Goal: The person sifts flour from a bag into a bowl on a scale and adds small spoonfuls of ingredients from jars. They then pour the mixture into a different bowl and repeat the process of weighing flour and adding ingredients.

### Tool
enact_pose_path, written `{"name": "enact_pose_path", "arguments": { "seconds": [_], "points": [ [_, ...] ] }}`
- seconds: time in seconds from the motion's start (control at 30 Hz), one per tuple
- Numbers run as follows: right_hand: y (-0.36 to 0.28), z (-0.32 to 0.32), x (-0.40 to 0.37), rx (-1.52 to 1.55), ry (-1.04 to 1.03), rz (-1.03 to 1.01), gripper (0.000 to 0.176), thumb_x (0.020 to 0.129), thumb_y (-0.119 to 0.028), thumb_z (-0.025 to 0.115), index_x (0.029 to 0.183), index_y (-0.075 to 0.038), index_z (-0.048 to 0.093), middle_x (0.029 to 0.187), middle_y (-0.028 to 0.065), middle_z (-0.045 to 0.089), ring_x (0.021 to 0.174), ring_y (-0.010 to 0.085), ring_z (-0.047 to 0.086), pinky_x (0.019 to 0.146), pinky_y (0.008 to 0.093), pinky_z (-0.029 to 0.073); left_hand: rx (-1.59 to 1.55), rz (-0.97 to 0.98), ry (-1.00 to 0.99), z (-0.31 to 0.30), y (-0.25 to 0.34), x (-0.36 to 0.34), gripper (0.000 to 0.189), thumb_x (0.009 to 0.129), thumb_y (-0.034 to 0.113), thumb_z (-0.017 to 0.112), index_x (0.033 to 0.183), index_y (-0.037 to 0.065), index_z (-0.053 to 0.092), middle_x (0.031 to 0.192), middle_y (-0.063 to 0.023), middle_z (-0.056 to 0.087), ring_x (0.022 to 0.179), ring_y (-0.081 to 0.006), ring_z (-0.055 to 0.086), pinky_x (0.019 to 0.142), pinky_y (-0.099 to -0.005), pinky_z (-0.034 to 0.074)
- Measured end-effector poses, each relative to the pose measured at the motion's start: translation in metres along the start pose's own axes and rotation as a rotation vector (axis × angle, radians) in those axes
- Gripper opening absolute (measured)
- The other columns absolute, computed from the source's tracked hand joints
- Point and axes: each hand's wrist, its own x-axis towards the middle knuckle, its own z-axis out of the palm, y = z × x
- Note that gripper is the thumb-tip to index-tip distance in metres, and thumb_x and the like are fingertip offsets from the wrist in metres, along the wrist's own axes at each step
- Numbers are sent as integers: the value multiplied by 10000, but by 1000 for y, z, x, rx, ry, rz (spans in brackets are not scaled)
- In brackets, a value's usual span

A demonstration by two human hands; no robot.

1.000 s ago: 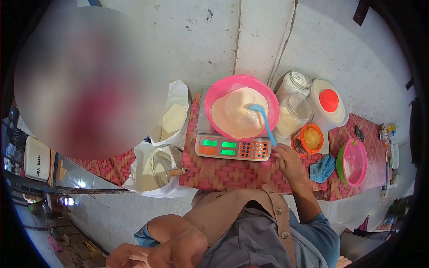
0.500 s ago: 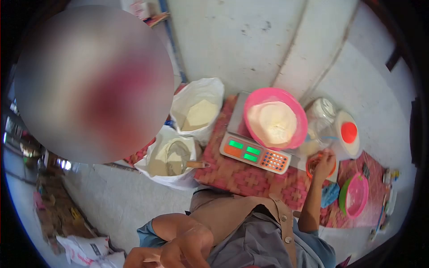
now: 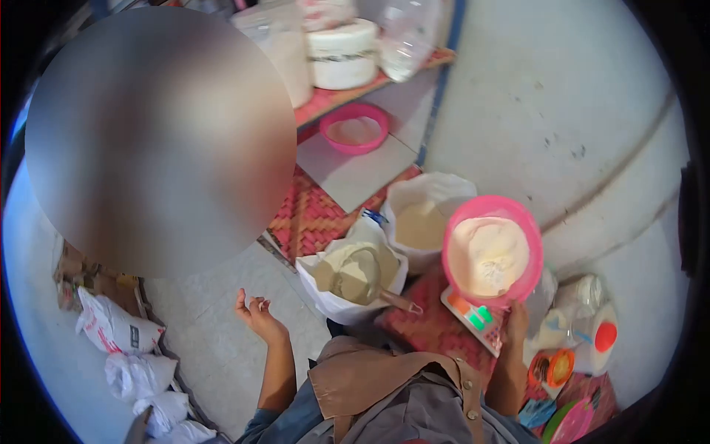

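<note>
**Left hand lifted free, right hand down at the scale**

The person's left hand (image 3: 255, 314) is raised on a bent forearm above the pale floor (image 3: 214, 348), palm turned up, fingers loosely curled and spread; it holds nothing. The right arm reaches straight down and forward, and the right hand (image 3: 515, 320) sits at the near right corner of the scale (image 3: 477, 317), just under the rim of the pink bowl (image 3: 526, 244). The wide lens squeezes this edge of the view, so it is not clear whether those fingers grip anything.

The pink bowl is round, smooth plastic, heaped with fine off-white powder, and it stands on the scale, hiding most of the platform; only the slab with green displays and an orange keypad shows. Left of it, an open white sack (image 3: 325, 292) holds beige powder and a metal scoop (image 3: 362, 274) with a wooden-looking handle. A second sack (image 3: 429, 192) stands behind. All rest on a red woven mat (image 3: 310, 214).

Clear jars (image 3: 584, 296) and an orange tub (image 3: 560, 366) at the right are blurred and partly cut off. A smaller pink bowl (image 3: 356, 127) lies farther back.
</note>
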Motion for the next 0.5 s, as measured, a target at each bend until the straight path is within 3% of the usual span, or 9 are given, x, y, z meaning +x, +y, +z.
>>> {"name": "enact_pose_path", "arguments": {
  "seconds": [0.03,0.07,0.17,0.23,0.37,0.43,0.5],
  "points": [
    [4,22,5,-27,-67,49,215,785,-123,424,946,3,493,774,87,571,588,163,580,486,246,506,20,-78,90,-9,-7,11,257,785,78,427,1040,78,392,1139,-53,401,683,-86,440,639,-234,373],
    [25,34,25,-2,-218,148,228,807,-149,433,999,-30,468,799,108,588,599,171,597,521,273,521,-1,-63,132,-16,-14,21,257,785,78,427,1040,78,392,1139,-53,401,683,-86,440,639,-234,373],
    [52,153,27,33,-373,213,188,795,-145,429,919,-20,496,772,113,595,608,217,594,532,319,516,-1,-117,244,-27,-25,47,268,770,62,424,1036,74,393,1165,-61,387,692,-91,447,628,-238,391],
    [88,217,44,35,-492,383,215,798,-152,434,965,-22,474,765,110,592,600,217,589,539,325,511,28,-40,178,-26,-24,58,267,772,59,417,1035,105,407,1135,-68,411,698,-93,443,630,-251,394],
    [175,343,64,14,-727,458,253,803,-189,453,1013,-48,454,729,107,579,621,226,588,570,347,502,-11,25,193,-45,-21,85,274,760,22,424,1019,109,403,1222,-87,355,703,-100,450,606,-239,412],
    [213,396,64,-33,-651,570,158,805,-190,458,904,-80,513,743,98,572,617,199,580,602,327,519,1,45,273,-70,-26,96,285,751,6,422,1020,96,395,1228,-88,343,709,-109,456,603,-238,417],
    [251,447,60,92,-680,520,142,807,-187,467,895,-86,514,783,101,564,671,184,570,614,347,516,35,30,375,-94,-26,106,293,743,-8,418,1018,89,389,1234,-80,326,711,-111,459,600,-230,420]
  ]
}}
